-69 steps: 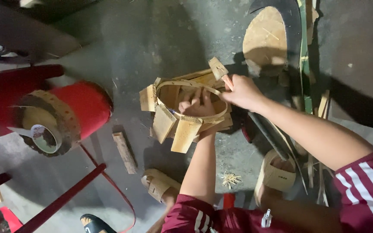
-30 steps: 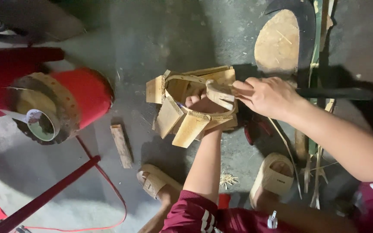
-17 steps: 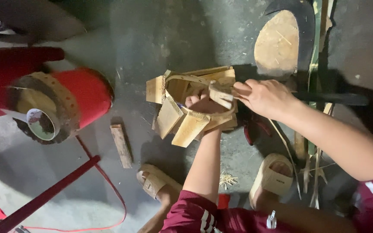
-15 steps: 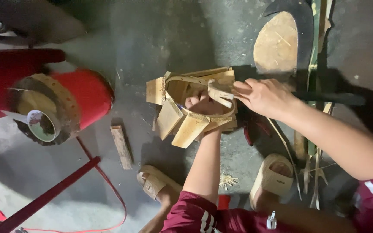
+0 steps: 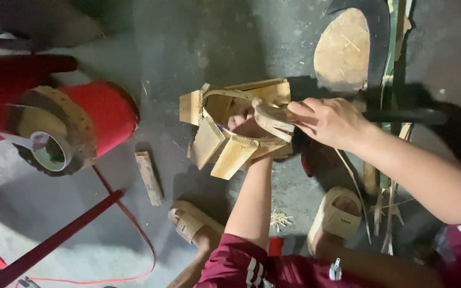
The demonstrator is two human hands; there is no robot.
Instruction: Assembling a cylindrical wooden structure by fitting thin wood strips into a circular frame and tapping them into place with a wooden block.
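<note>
Above the grey floor [image 5: 230,48], a small frame of bamboo strips [image 5: 230,133] is held from inside by the left hand [image 5: 246,125], partly hidden, while one strip end [image 5: 273,118] is pinched by the closed right hand [image 5: 329,121].

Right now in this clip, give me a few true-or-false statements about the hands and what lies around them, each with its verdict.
1. The left hand is inside the bamboo-strip frame. True.
2. The right hand rests flat on the floor. False: it grips a strip at the frame's edge.
3. A small wooden block lies on the floor beside the frame. True.
4. The tape roll sits inside the frame. False: it sits on the red stool.
</note>
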